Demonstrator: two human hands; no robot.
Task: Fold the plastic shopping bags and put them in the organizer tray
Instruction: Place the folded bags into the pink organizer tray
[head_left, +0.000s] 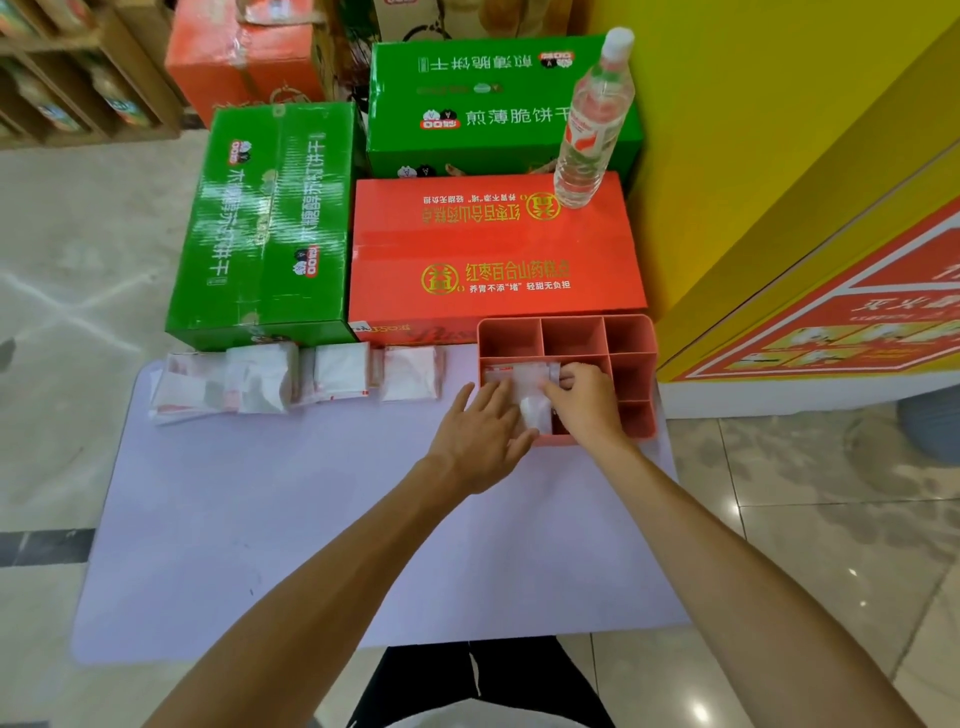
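Fingers (563, 382) of both hands on folded bag (522, 382) inside organizer tray (631, 332)

Near mat (311, 519) free; boxes (493, 249) (w/ bottle (592, 119)) block behind.

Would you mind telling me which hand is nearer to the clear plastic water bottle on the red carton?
Right. The right hand is over the pink organizer tray, below the clear plastic water bottle; the left hand lies further left and lower.
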